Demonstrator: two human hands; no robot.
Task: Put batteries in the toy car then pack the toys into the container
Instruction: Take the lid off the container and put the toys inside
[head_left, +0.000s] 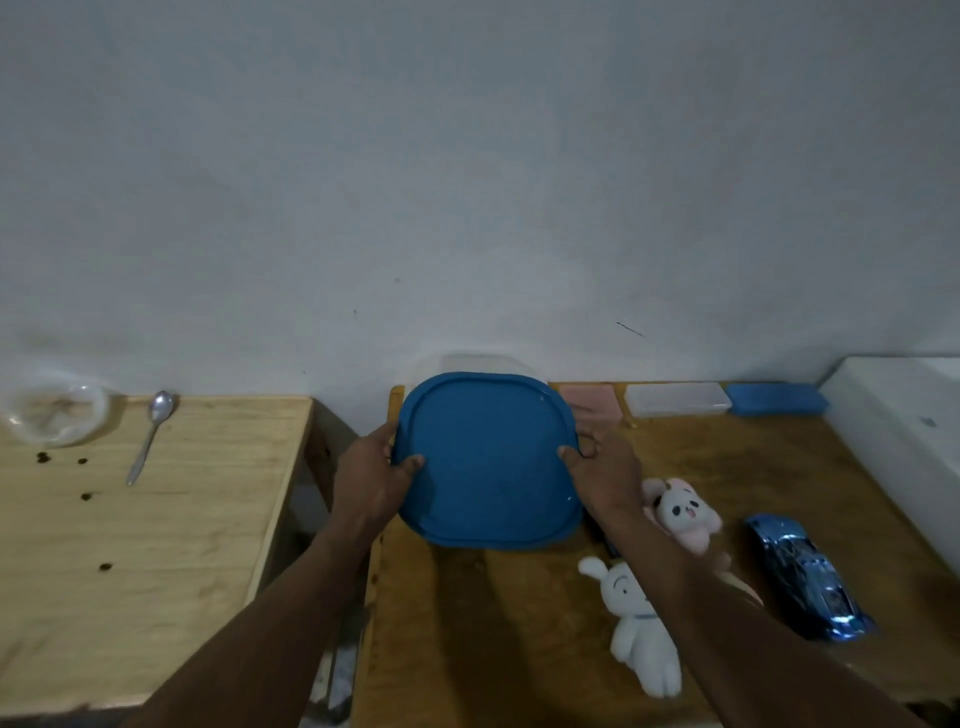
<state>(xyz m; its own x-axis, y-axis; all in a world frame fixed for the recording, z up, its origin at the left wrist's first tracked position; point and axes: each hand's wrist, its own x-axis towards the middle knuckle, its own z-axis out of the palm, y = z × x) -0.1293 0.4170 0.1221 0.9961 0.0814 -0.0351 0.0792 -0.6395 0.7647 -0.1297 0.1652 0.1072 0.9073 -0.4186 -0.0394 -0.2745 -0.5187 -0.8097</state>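
— Toy car (808, 577), where is it?
— On the brown surface (493, 623), well to the right of the right hand (605, 470). It is shiny blue, lies flat, and nothing touches it.
— And the hands?
— Both grip the blue lid (488, 462). The left hand (371, 475) holds its left edge, thumb curled over the top. The right hand holds the right edge the same way.
— The container?
— A clear container (478, 364) shows faintly just past the lid's far edge, beyond both hands. The lid seems tilted over it, but the view is too dim to be sure.
— The toys?
— A pink-and-white plush (683, 512) lies just right of the right wrist. A white bunny plush (636, 623) lies nearer the person, partly under the right forearm.
— Anything else?
— Far left of the left hand, a spoon (150, 436) and a clear bowl (54, 413) lie on a paler surface (182, 545).
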